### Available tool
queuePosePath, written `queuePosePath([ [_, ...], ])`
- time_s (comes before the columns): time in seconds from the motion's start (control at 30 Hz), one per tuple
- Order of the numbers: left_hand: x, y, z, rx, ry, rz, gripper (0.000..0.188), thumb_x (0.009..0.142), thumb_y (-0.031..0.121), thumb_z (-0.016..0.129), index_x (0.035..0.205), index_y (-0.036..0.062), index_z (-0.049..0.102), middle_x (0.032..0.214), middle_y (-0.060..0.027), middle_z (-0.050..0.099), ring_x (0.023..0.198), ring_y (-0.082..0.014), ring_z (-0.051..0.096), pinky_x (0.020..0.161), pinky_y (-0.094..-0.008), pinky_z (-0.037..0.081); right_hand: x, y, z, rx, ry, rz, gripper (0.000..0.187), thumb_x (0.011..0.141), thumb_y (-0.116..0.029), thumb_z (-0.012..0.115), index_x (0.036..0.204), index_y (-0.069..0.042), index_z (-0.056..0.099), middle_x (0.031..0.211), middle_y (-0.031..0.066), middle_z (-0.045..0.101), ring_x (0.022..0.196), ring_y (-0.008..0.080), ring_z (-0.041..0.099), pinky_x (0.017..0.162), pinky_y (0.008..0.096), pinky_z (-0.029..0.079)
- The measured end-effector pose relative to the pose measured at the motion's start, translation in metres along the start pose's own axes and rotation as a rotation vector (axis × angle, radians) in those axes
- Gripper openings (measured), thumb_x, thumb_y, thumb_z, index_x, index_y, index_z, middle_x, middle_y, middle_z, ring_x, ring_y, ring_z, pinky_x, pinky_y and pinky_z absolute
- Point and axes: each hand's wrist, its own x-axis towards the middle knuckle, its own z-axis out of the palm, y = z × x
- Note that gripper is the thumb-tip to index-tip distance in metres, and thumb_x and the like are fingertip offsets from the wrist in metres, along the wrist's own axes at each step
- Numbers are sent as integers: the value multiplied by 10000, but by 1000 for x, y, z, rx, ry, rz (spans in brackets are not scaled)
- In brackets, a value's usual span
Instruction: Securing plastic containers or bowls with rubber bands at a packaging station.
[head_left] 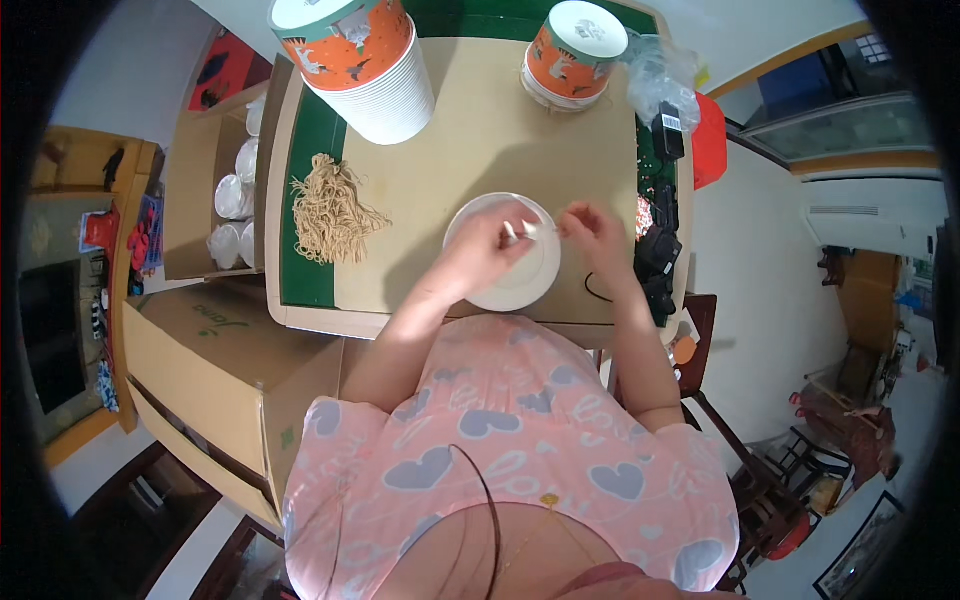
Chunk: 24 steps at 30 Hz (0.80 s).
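Note:
A white round tub or lid lies near the table's front edge, right under my hands. Over its left part is my left hand, its fingers closed, with small white bits showing at the fingertips. They are too blurred to name. My right hand is just off the tub's right rim, thumb and fingertips pinched together towards the left hand. Whatever is in that pinch is too small to make out. A heap of tan cords lies to the left on the table.
At the back left stands a tall stack of orange-and-white paper tubs; a shorter tub stack is at the back right. Clear plastic bags, a black adapter and black cables line the right edge. Cardboard boxes stand left of the table.

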Motion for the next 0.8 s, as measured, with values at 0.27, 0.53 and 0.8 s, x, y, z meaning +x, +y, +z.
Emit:
queuePosePath([
  [0.27, 26, -107, -14, 225, 203, -274, 212, 830, 139, 563, 968, -4, 637, 781, -164, 653, 748, -295, 621, 709, -359, 494, 30, 27, 1, -516, -49, 111, 102, 813, -103, 594, 880, -26, 595, 666, 66, 586, 611, 144, 579, 534, 285, 454],
  [0.53, 13, -155, -8, -213, -153, -727, 364, 913, 316, 470, 870, 6, 656, 671, -76, 632, 511, -143, 577, 434, -297, 469, 33, 82, -12, -500, -366, 600, 184, 851, -164, 549, 842, 12, 603, 573, 64, 567, 464, 150, 549, 426, 301, 434],
  [0.8, 66, -8, -42, 292, 393, -75, 303, 930, 237, 464, 1168, 90, 580, 863, -169, 647, 809, -290, 636, 754, -329, 480, 102, -71, -44, -513, -146, 142, 243, 903, -163, 504, 1035, -12, 640, 745, 60, 649, 649, 99, 591, 584, 252, 487],
])
